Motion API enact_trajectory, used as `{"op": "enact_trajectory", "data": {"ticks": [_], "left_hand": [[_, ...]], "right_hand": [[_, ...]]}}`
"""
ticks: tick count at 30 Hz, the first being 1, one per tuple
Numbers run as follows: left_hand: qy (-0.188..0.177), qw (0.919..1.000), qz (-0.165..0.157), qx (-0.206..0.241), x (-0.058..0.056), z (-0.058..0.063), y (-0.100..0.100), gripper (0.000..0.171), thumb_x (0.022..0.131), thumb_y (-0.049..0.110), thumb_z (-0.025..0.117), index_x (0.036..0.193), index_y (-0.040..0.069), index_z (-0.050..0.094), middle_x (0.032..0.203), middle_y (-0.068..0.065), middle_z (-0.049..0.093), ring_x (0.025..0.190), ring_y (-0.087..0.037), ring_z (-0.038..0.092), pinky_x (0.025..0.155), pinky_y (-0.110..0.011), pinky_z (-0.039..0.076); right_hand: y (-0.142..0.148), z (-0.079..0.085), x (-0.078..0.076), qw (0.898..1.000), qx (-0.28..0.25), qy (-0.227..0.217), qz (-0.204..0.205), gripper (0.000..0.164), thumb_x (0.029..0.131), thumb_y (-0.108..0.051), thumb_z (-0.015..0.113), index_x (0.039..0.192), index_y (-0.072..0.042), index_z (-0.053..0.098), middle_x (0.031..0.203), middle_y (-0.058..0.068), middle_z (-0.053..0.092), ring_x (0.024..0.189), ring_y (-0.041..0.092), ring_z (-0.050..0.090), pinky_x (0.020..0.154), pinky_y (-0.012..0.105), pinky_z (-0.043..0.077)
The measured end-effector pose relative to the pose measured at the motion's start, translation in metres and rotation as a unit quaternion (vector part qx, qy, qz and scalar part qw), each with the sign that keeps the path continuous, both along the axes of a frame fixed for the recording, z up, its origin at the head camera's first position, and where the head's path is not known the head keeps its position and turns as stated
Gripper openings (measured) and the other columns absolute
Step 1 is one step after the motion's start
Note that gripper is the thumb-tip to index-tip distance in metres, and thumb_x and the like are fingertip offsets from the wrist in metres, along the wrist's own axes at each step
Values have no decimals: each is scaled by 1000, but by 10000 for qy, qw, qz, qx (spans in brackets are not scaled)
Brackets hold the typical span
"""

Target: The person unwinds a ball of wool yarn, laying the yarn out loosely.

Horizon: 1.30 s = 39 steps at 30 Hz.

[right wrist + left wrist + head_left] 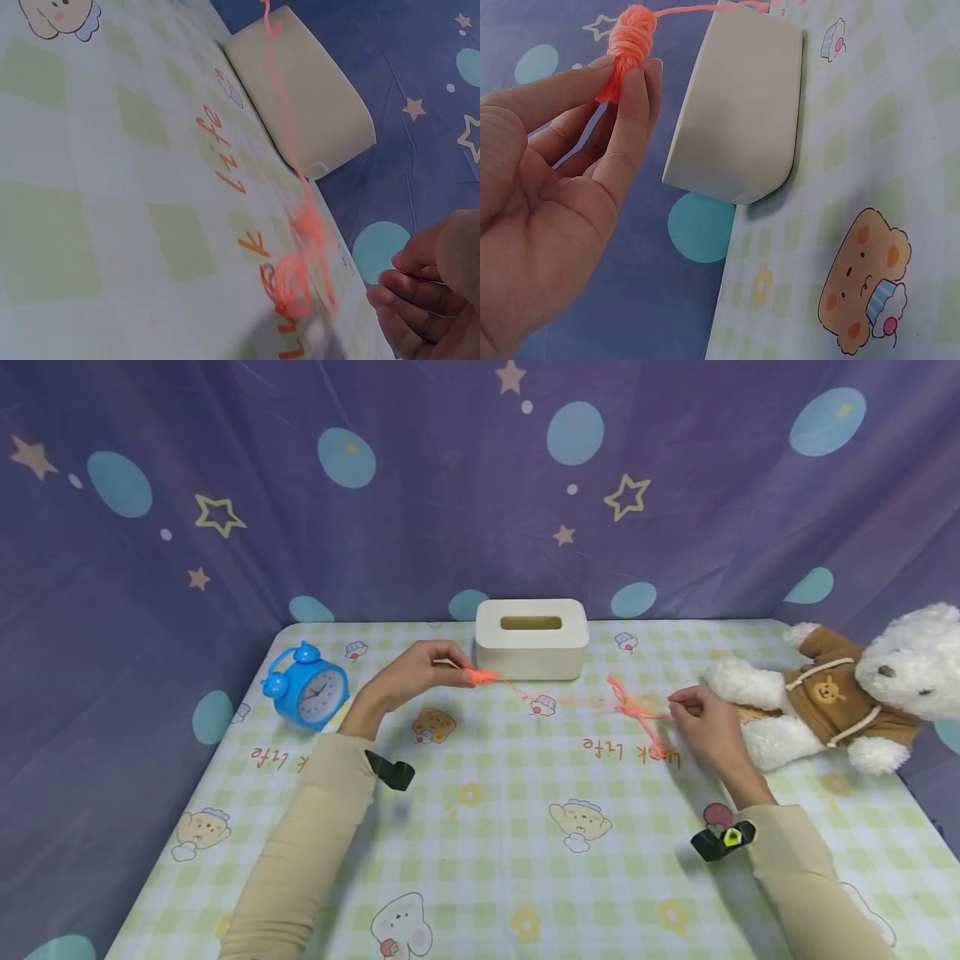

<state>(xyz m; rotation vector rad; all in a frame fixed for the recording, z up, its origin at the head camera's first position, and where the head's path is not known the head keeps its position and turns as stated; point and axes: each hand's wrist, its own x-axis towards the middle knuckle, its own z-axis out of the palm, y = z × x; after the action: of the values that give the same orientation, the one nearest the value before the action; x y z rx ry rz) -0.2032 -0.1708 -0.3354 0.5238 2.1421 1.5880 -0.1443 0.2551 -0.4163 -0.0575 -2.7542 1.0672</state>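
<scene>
My left hand [420,675] pinches a small wound bundle of bright orange yarn [632,43] between thumb and fingertips, above the far part of the table. A thin strand leads from the bundle across to the right, past the front of the white tissue box [532,652]. Near my right hand [708,727] it meets a loose, looped tangle of the same yarn [636,708]. My right hand's thumb and fingertips pinch a strand at the tangle's right side. The right wrist view shows the tangle blurred, beside the curled fingers [401,289].
A blue twin-bell alarm clock [311,689] stands at the back left, close to my left forearm. At the right lies a white plush bear [832,693] in a brown hoodie, near my right hand. A patterned purple curtain [450,527] hangs behind the checked tablecloth [480,877].
</scene>
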Motion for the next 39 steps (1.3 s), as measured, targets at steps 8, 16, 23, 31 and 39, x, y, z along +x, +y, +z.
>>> {"op": "enact_trajectory", "data": {"ticks": [8,16,23,31,39], "left_hand": [[-31,10000,21,8,1,-1,0,22,88,16,70,102,1,64,106,-13,63,102,-32,65,93,-38,54],[7,10000,-5,-4,0,-3,0,22,87,16,71,102,2,65,106,-13,63,100,-29,65,92,-38,54],[-72,10000,5,-65,1,-2,2,21,87,15,71,102,2,64,108,-13,64,101,-27,66,94,-38,52],[-35,9999,32,-132,1,-3,3,24,86,19,73,103,4,65,106,-12,67,100,-26,66,95,-39,51],[68,9998,9,-191,1,-2,5,23,87,19,71,104,4,65,109,-10,63,101,-30,63,92,-39,52]], "right_hand": [[-19,7,-5,9992,-341,36,194,22,97,-17,56,110,-2,63,104,18,67,93,27,63,79,29,49],[-67,15,-15,9919,-756,580,842,22,94,-18,61,110,-3,63,105,12,68,94,22,63,73,12,47],[-119,21,-22,9760,-1360,583,1599,23,91,-13,65,111,-1,63,107,15,67,96,24,64,83,35,54],[-168,20,-26,9569,-1750,420,2280,27,91,-19,67,114,-5,65,111,12,67,101,22,64,90,38,53],[-189,19,-28,9460,-2214,462,2323,20,91,-22,67,103,-6,70,98,11,72,91,24,68,82,36,54]]}}
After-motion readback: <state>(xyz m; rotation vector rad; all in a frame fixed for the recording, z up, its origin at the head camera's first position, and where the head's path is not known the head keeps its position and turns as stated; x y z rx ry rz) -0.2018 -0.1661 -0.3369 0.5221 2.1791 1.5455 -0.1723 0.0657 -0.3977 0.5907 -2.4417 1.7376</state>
